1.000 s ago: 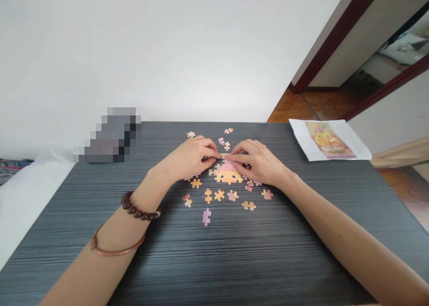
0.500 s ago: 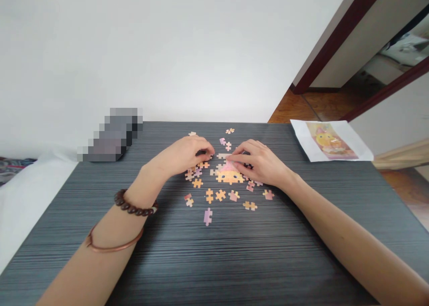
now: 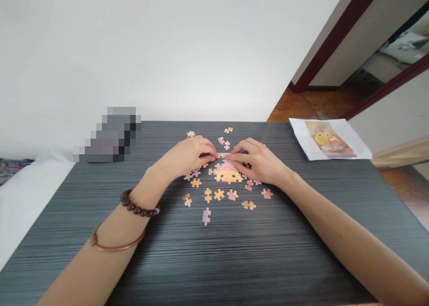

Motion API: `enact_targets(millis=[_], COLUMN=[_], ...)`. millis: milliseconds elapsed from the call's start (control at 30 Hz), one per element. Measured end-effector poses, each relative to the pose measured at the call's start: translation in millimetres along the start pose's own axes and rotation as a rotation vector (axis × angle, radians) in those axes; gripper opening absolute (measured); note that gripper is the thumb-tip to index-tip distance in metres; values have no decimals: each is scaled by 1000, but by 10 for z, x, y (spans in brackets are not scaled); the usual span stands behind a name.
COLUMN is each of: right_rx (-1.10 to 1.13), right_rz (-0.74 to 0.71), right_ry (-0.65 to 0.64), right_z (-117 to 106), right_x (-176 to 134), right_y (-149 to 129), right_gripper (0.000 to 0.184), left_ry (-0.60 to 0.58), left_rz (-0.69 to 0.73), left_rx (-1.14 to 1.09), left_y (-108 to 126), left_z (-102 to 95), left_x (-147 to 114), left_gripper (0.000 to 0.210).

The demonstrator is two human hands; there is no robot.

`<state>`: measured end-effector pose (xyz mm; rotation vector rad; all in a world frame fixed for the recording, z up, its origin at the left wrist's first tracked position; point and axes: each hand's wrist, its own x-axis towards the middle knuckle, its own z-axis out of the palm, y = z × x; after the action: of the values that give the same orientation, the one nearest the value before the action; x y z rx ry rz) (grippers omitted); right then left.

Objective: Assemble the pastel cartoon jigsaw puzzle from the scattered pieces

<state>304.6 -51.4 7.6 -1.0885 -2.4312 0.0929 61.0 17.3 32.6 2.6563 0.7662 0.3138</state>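
A partly joined jigsaw puzzle, with a pink top and a yellow face with eyes, lies mid-table. Just above it is a pale puzzle piece. My left hand has thumb and forefinger pinched at this piece's left end. From the other side my right hand reaches in, its fingers closed at the piece's right end and over the pink top edge. The fingertips partly cover the piece and the joint below it. Loose orange pieces and a purple piece lie nearer me.
More loose pieces lie beyond and around my hands, some partly under them. A paper sheet with a printed picture rests at the table's right back. A blurred dark object is at the left back. A white wall borders the dark table.
My left hand has moved slightly right, bringing its fingertips to the pale piece's left end. My right hand stays at nearly the same spot. The view has shifted a little.
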Motion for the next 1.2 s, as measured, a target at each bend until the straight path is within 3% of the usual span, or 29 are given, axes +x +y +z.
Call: enact_targets(millis=[233, 700, 1200], right_rx=[7, 3, 101], right_rz=[-3, -9, 31], right_ry=[-1, 4, 26], right_z=[0, 9, 24], right_x=[-2, 1, -7], right_y=[9, 15, 47], right_gripper=[25, 25, 23], left_ry=[26, 53, 1], left_rz=[7, 66, 44], left_rx=[11, 50, 88], left_y=[-14, -30, 6], left_z=[17, 8, 9], left_x=[-5, -17, -20], left_gripper=[8, 19, 21])
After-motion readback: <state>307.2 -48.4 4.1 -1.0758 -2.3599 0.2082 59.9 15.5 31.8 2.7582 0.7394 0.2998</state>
